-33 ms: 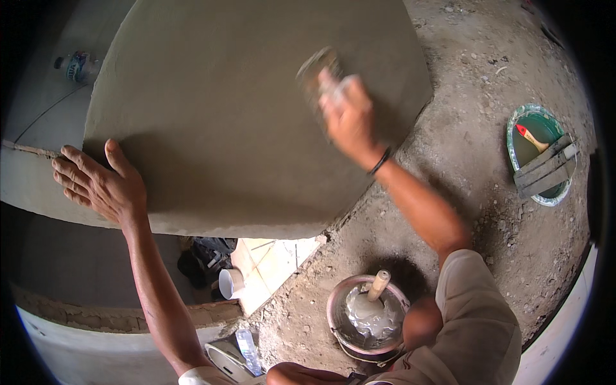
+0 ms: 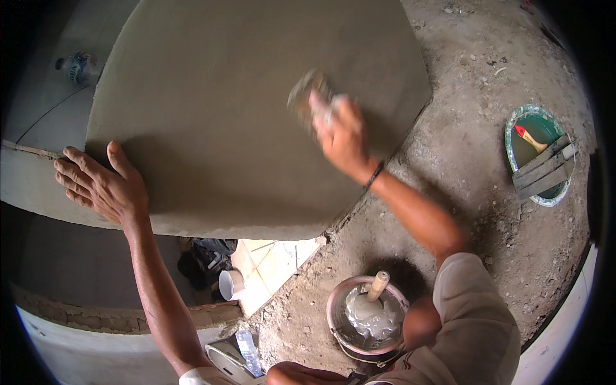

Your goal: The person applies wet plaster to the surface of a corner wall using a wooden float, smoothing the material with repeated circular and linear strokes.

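A broad grey plastered surface fills the upper middle of the head view. On its right part my right hand is closed round a plastering trowel, whose blade lies against the plaster. Motion smears the blade and fingers, and the handle is mostly hidden by the hand. My left hand lies flat at the lower left corner of the plaster, thumb apart and fingers stretched out, with nothing in it. Near my knee stands a bucket of wet grey cement, and a tool with a wooden handle sticks up from it.
At the right, a green tub holds a brush with a red end; a grey wooden float lies across its rim. Plastic bottles stand or lie at the lower and upper left. A white cup lies by pale tiles.
My right hand and the trowel have slid a little toward me and slightly left over the plaster. My left hand stays in place.
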`<state>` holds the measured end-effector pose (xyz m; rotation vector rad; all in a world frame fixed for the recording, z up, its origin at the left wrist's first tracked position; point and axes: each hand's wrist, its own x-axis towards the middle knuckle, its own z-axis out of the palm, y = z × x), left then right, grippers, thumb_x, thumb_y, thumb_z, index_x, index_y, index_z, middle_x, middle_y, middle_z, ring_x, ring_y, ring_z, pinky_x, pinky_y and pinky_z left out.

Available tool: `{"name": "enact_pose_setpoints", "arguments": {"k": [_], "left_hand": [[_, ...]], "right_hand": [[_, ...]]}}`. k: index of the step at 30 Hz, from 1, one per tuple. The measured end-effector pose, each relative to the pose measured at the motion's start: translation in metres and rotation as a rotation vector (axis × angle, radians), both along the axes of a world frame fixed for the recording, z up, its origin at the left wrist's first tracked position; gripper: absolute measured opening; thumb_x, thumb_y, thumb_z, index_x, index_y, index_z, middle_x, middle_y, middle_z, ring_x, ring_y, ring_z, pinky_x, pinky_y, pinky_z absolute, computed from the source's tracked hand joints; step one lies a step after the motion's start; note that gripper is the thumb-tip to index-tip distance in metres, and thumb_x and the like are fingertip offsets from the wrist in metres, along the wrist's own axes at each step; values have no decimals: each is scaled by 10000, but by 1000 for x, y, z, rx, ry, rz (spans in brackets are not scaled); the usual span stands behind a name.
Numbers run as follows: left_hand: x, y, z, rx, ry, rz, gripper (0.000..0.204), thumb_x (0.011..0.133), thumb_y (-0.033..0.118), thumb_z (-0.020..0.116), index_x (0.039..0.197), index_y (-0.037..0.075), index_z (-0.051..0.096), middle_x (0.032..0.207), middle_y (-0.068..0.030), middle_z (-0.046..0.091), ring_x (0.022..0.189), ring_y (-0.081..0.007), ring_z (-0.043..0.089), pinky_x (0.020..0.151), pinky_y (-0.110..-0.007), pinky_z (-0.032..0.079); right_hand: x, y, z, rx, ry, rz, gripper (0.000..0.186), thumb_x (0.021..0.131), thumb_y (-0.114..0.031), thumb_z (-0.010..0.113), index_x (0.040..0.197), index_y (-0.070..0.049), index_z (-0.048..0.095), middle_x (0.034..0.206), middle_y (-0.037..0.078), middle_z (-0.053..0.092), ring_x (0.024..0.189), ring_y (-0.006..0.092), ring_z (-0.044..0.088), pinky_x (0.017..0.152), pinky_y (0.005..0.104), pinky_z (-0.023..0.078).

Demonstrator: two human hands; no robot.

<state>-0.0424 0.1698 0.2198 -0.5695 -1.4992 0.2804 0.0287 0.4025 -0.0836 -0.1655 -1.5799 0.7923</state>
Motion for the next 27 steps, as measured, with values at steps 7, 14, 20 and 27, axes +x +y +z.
{"name": "enact_pose_setpoints", "arguments": {"k": [7, 14, 20, 27], "left_hand": [[-2, -2, 2, -25, 32, 32, 840, 994, 669, 258, 1563, 53, 221, 1624, -209, 181, 1517, -372, 112, 1216, -528, 105], [-1, 1, -1, -25, 31, 8, 842, 993, 668, 263, 1565, 53, 214, 1622, -209, 188, 1519, -362, 109, 1219, -523, 97], [2, 2, 1, -25, 25, -12, 855, 982, 692, 240, 1575, 77, 201, 1629, -201, 174, 1523, -348, 104, 1224, -504, 89], [4, -9, 2, -24, 30, 53, 775, 1016, 597, 331, 1569, 66, 218, 1630, -215, 159, 1520, -366, 106, 1219, -515, 80]], "right_hand": [[2, 42, -77, 511, -240, -204, 531, 886, -191, 643, 1409, -204, 546, 958, 72, 544, 827, 227, 530, 684, 379, 399], [-22, 222, 45, -58, 73, -264, 352, 935, -185, 587, 1269, -86, 630, 1077, 200, 621, 948, 377, 616, 831, 443, 499], [-7, 96, 87, 36, 6, -63, 374, 939, -194, 567, 1302, -143, 643, 937, 175, 567, 879, 379, 564, 805, 440, 494], [-10, 91, -116, -334, -172, -56, 422, 917, -136, 619, 1340, -131, 621, 975, 147, 595, 939, 326, 602, 842, 433, 489]]}}
